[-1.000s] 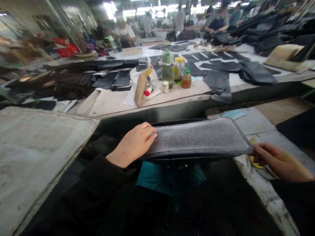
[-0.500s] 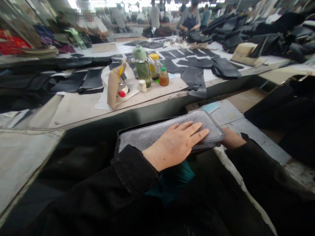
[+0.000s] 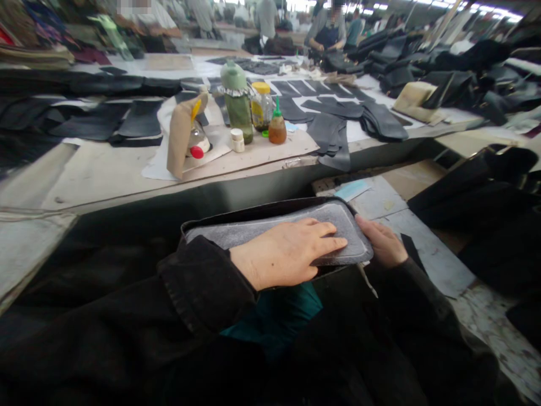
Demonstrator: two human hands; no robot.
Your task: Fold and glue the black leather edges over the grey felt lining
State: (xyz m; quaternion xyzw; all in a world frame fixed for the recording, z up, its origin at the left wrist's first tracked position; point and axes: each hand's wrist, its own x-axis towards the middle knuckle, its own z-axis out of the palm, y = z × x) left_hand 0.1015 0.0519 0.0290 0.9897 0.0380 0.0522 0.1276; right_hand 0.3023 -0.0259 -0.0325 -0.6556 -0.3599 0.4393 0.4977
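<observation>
A long black piece that looks like a bag body (image 3: 249, 212) lies across my lap at an angle, its thin black wall standing up around a fuzzy grey panel (image 3: 332, 217) with rounded corners and a pale line near its edge. My left hand (image 3: 289, 252) lies flat on the grey panel, fingers stretched out toward the right end. At that right end my right hand (image 3: 384, 242) grips the black wall, with the thumb on top and the other fingers partly hidden. A thin pale strip (image 3: 368, 280) hangs below the right corner.
Across the worktable (image 3: 105, 177) stand a green bottle (image 3: 240, 110), a yellow-lidded jar (image 3: 261, 107), a glue bottle (image 3: 277, 129) and a small white pot (image 3: 237, 140). Black cut pieces (image 3: 329, 135) lie behind. A blue mask (image 3: 352, 189) rests on the right-hand surface. Several people work farther back.
The right end of the bag body has dropped and more of its far wall shows. My right hand has come up from behind the corner onto the wall; my left hand has shifted slightly left and down.
</observation>
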